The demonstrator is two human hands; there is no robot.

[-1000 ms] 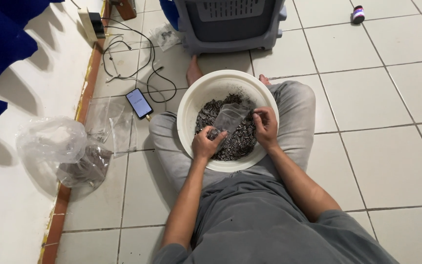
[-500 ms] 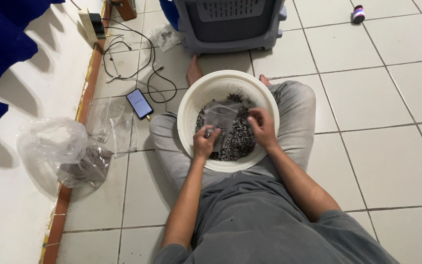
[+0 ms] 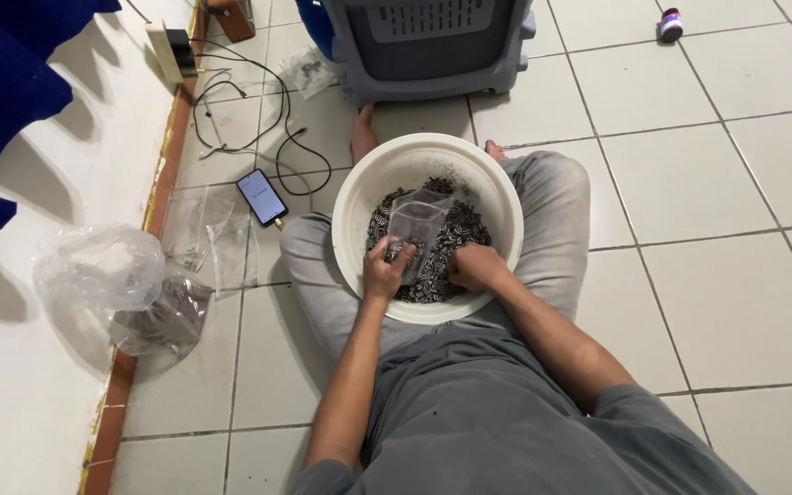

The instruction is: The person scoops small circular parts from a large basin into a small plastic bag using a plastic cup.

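A white plastic basin (image 3: 359, 192) rests on my crossed legs, holding a heap of small dark metal pieces (image 3: 465, 227). My left hand (image 3: 384, 269) grips the lower edge of a small clear plastic bag (image 3: 417, 220), which stands open and upright over the heap. My right hand (image 3: 475, 268) is closed, knuckles up, pressed into the dark pieces beside the bag. Whether it holds any pieces is hidden.
A phone (image 3: 261, 196) on a cable lies on the tiled floor left of the basin, beside empty clear bags (image 3: 205, 235). A large plastic bag with dark contents (image 3: 130, 293) sits by the wall. A grey plastic crate (image 3: 428, 41) stands beyond my feet, a small jar (image 3: 670, 23) far right.
My right hand has dropped from the bag's mouth down into the heap of dark pieces. The bag has stayed upright in my left hand.
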